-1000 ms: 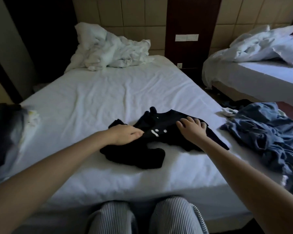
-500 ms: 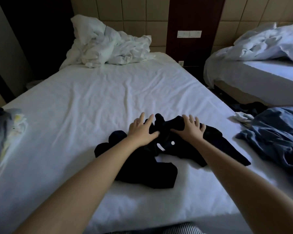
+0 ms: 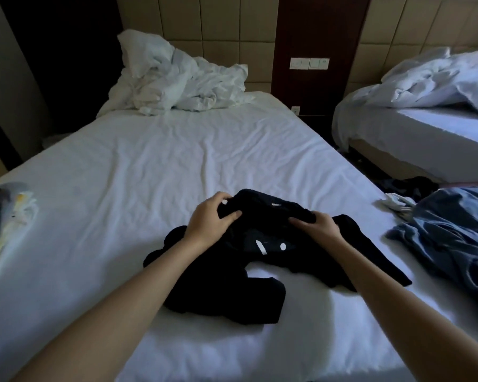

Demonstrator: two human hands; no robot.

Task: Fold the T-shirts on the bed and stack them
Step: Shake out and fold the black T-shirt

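While the left hand (image 3: 209, 217) and right hand (image 3: 319, 226) each clutch the crumpled black T-shirt (image 3: 232, 285), it lies near-right on the bed (image 3: 149, 166); wrinkled sheet stretches left and far, blue clothes (image 3: 458, 238) at right edge, white bedding (image 3: 177, 81) far.

You are in a hotel-style twin bedroom. A white-sheeted bed (image 3: 177, 166) fills the centre; a second white-sheeted bed (image 3: 431, 139) sits at upper right. Along the top runs a beige padded panel wall (image 3: 218, 26), with a dark wooden panel (image 3: 320, 31) bearing white switch plates (image 3: 309, 63) between the beds.
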